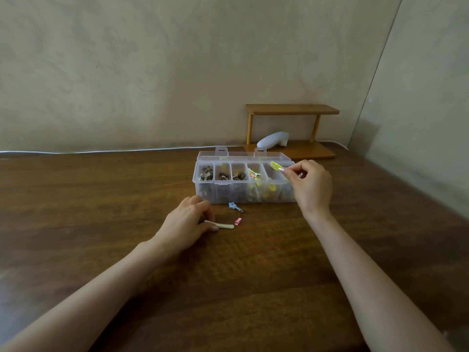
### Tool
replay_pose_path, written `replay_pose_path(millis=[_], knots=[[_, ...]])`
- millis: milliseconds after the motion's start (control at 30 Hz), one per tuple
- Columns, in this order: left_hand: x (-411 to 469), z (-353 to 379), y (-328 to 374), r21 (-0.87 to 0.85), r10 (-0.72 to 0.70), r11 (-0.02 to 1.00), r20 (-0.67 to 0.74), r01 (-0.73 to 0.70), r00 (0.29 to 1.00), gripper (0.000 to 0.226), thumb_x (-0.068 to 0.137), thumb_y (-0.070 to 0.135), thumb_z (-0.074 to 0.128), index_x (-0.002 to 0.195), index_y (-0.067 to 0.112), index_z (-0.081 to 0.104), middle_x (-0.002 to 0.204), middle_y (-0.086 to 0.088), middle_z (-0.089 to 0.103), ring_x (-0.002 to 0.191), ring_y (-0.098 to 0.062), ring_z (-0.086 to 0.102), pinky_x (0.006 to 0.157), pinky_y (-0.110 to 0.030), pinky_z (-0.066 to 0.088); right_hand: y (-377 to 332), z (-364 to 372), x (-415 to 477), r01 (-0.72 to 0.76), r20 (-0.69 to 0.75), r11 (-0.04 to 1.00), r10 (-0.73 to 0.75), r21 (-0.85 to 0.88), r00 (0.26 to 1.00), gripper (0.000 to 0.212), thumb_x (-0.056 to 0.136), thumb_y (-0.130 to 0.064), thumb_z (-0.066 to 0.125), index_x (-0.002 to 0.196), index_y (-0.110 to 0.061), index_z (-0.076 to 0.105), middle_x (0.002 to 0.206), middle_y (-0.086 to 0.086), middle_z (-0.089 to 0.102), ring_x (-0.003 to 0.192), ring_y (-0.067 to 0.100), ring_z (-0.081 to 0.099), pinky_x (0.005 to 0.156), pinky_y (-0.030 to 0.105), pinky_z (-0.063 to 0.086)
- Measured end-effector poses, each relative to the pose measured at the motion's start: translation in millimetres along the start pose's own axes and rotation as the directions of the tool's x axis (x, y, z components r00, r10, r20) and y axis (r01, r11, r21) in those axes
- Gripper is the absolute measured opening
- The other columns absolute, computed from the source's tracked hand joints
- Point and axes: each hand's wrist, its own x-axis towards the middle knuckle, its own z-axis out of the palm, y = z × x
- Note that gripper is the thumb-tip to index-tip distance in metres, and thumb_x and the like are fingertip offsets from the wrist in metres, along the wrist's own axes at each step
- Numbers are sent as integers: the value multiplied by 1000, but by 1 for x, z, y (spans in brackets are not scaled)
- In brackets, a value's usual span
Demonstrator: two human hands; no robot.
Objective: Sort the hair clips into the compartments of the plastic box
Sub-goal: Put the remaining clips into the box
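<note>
**Q:** Which step?
**A:** Placing. My right hand [311, 185] pinches a yellow clip [276, 166] at its fingertips, held above the right-end compartments of the plastic box [220, 194]. The box stands open toward the desk's [101, 199] back edge.

**Q:** Left hand?
**A:** My left hand [187, 224] is down on the desk in front of the box, with thumb and fingers pinching one end of a cream clip [223, 225].

**Q:** What's left?
**A:** A blue clip [234, 207] and a pink clip [238, 221] lie loose between the cream one and the box front.

**Q:** Next move?
**A:** Probably lower the yellow clip and let go over the compartment holding other yellow ones, aiming inside the dividers. After that, I'd lift the cream clip.
</note>
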Motion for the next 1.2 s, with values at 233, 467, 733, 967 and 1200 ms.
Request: replay_pose_path(millis=[233,467,733,967,1200], knots=[[0,4,0,-96,32,995,-93,-41,995,11,84,31,63,87,26,54,93,11,50,84,-4,49,67,-14,40,2,10,0,124,35,983,-121,-135,992,20,85,-21,66,104,-16,70,94,2,62,89,19,52,69,25,42],[-1,-1,11,-413,-50,910,-174,-27,983,5,83,24,64,86,24,59,84,8,62,78,-6,60,64,-13,48,-20,4,-12,239,236,934,-303,264,923,18,85,-18,66,103,-17,68,93,-10,62,75,-3,52,68,11,44],[-3,-2,22,-642,-131,765,-85,46,988,7,86,15,59,92,18,63,90,-3,67,84,-16,64,75,-26,55,-33,11,-28,27,597,899,-312,437,739,15,78,-10,73,92,-17,73,84,-6,68,76,4,60,67,17,48],[3,5,23,-535,-118,843,-87,53,989,19,82,23,66,99,20,57,93,6,63,85,-6,59,68,-16,48,-29,0,-17,-38,512,894,-221,447,830,13,87,-7,62,91,-13,73,74,-2,68,70,5,62,65,16,48],[8,21,28,-178,58,983,30,-51,998,36,75,43,69,100,25,53,96,12,50,81,-2,50,74,-22,49,-10,-6,-2,-14,96,937,-20,348,995,6,86,-11,65,84,-14,70,75,-2,67,70,4,60,63,15,45]])
